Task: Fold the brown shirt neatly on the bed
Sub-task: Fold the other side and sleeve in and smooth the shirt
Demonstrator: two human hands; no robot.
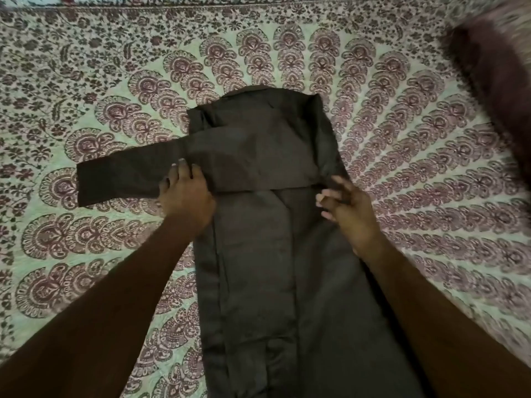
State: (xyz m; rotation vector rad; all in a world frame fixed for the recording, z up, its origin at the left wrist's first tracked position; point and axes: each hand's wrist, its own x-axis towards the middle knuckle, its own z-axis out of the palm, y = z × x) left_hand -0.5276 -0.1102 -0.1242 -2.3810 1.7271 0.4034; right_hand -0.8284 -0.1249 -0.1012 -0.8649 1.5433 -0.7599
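Note:
The brown shirt (275, 254) lies flat and lengthwise on the patterned bedsheet (86, 81), collar end far from me. Its sides are folded inward into a long strip. One sleeve (120, 179) is laid across the chest and sticks out past the left edge. My left hand (185, 193) rests flat on that sleeve at the shirt's left edge, fingers straight. My right hand (347, 211) hovers at the shirt's right edge by the lower edge of the sleeve fold, fingers loosely spread; it is blurred and nothing shows between its fingers.
A dark reddish-brown fuzzy cushion or blanket (494, 79) lies at the far right on the bed. The sheet spreads out on all sides of the shirt.

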